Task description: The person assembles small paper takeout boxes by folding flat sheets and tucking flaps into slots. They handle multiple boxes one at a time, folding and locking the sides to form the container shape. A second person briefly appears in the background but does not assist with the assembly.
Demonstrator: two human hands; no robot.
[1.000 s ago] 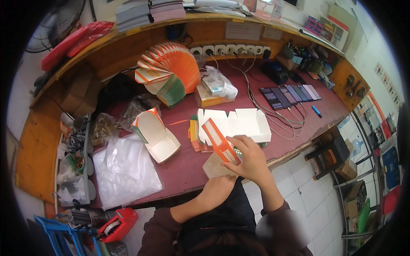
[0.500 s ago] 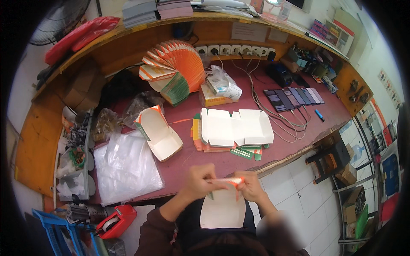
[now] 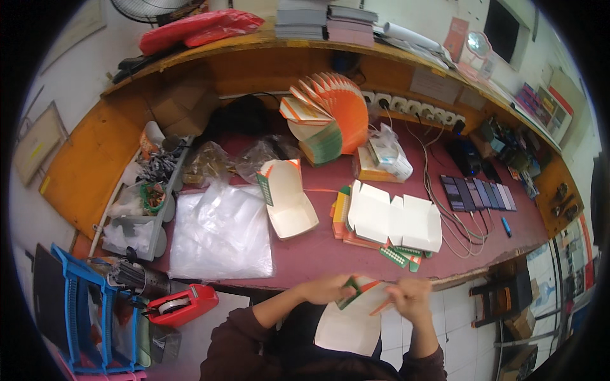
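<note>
A partly folded cardboard food box, white inside with orange and green print outside, is held over my lap at the table's front edge. My left hand pinches its upper left flap, where a green strip shows. On the upper right side, my right hand is closed on the flap, its thumb uppermost. A similar box stands folded with its lid up beyond my left hand. Flat, unfolded box blanks lie stacked just past my right hand, the top one white side up.
A fanned stack of orange and green boxes stands at the back. Clear plastic bags lie at left, near a red tape dispenser. Several phones, cables and a blue marker occupy the right. A stool stands below.
The view has turned left, so the table appears further right. My hands have moved apart at the box's top edge, and its flaps are spread wider.
</note>
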